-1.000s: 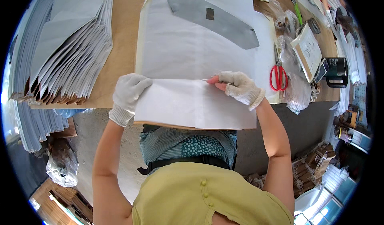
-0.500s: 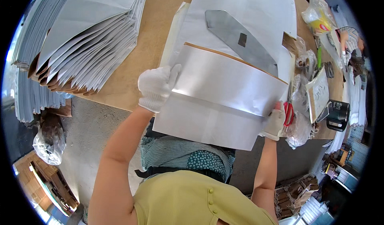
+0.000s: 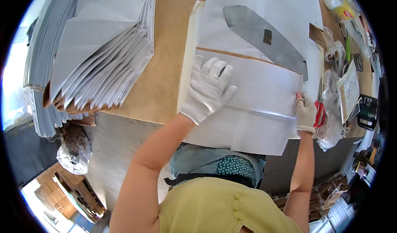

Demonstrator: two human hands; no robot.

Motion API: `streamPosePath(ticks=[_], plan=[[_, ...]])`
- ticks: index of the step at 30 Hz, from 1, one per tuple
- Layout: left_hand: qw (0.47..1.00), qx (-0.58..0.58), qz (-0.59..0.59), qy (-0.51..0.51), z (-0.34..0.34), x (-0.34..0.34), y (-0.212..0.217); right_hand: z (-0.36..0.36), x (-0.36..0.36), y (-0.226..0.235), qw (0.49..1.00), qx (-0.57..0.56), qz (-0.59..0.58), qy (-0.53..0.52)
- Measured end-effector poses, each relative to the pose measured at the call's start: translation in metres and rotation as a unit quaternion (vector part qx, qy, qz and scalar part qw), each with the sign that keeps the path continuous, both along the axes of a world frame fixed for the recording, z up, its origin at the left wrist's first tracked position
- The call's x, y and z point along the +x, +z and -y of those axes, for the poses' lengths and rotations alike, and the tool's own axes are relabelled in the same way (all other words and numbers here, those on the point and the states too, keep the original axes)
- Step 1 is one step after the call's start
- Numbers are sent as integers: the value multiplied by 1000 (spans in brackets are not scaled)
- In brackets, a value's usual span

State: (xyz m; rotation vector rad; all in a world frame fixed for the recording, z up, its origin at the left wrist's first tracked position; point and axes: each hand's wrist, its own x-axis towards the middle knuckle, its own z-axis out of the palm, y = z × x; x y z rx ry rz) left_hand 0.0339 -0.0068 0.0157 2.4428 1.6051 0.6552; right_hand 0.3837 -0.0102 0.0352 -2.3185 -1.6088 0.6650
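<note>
A white paper sheet [image 3: 264,82] with a brown far edge lies before me, creased across its middle; its near part overhangs the table edge. My left hand [image 3: 210,88], in a white glove, lies on its left part with the fingers stretched and spread. At the sheet's right edge, my gloved right hand [image 3: 305,113] pinches the border between thumb and fingers; a bare fingertip shows. Beyond the sheet, a long grey metal plate [image 3: 264,36] with angled ends and a small dark rectangle rests on larger white paper [image 3: 285,3].
A thick stack of folded white paper [image 3: 99,63] with brown insides stands at the table's left. Red-handled scissors [image 3: 319,113], crumpled clear plastic [image 3: 330,129], a white card [image 3: 348,90] and a dark mug [image 3: 367,111] crowd the right side. A plastic bag [image 3: 74,152] hangs below left.
My left hand has moved from the sheet's left edge onto its surface and spread out. The sheet, bulging and shiny before, now lies flatter. My right hand stays at the right edge.
</note>
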Motion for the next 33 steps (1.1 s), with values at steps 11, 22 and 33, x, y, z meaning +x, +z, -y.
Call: streamPosePath(ticks=[11, 22, 33], plan=[[999, 31, 14, 3, -33, 25, -58, -43, -171, -34, 885, 340, -117, 296], [995, 58, -79, 11, -25, 69, -16, -20, 37, -46, 902, 344, 184, 186], [992, 99, 16, -76, -24, 73, 20, -6, 76, -52, 924, 368, -56, 87]])
